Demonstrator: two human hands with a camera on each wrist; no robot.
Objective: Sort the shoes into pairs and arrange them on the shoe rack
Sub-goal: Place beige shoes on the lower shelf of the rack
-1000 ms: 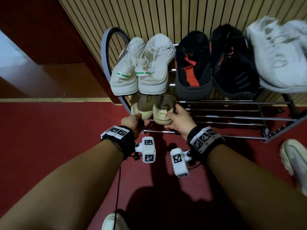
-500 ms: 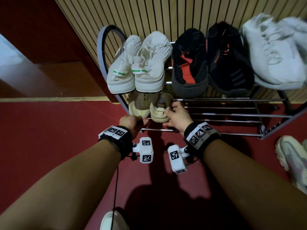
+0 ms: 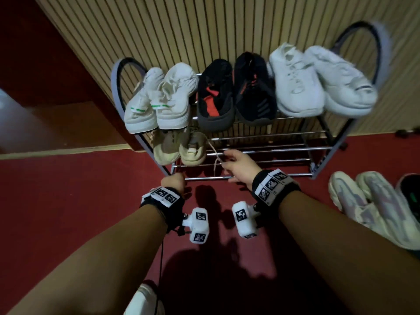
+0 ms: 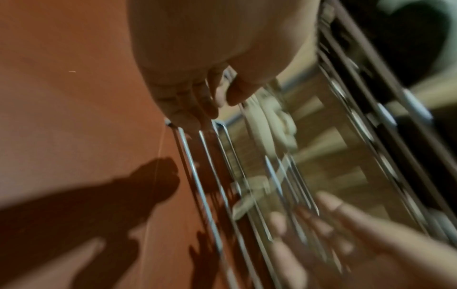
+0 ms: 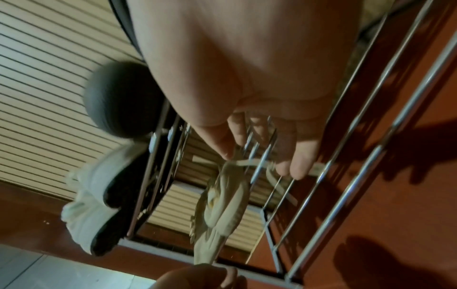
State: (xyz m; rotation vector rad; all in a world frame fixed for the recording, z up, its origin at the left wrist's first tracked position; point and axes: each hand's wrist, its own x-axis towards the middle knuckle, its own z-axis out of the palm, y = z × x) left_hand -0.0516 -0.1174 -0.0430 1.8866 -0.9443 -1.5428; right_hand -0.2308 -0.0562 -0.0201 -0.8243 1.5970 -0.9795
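Note:
The metal shoe rack [image 3: 261, 151] holds three pairs on top: white with green stripes [image 3: 159, 105], black and red [image 3: 236, 94], white [image 3: 318, 83]. A beige pair [image 3: 179, 150] sits at the left of the lower rails. A beige lace [image 3: 212, 147] trails from its right shoe over the rails to my right hand [image 3: 225, 159]. In the right wrist view that hand [image 5: 259, 160] has thumb and fingers apart, with the lace [image 5: 249, 162] against the fingertips. My left hand [image 3: 175, 180] is curled at the front left corner and holds nothing [image 4: 212, 101].
A pale white and lilac pair [image 3: 363, 201] lies on the red floor right of the rack, with a dark shoe [image 3: 411, 192] at the frame edge. A white shoe [image 3: 145, 301] shows at the bottom. The slatted wall [image 3: 204, 30] stands behind the rack.
Both hands have let go of the beige shoes and drawn back. The right hand moved to the right, the lace trailing to it. The head view has swung right.

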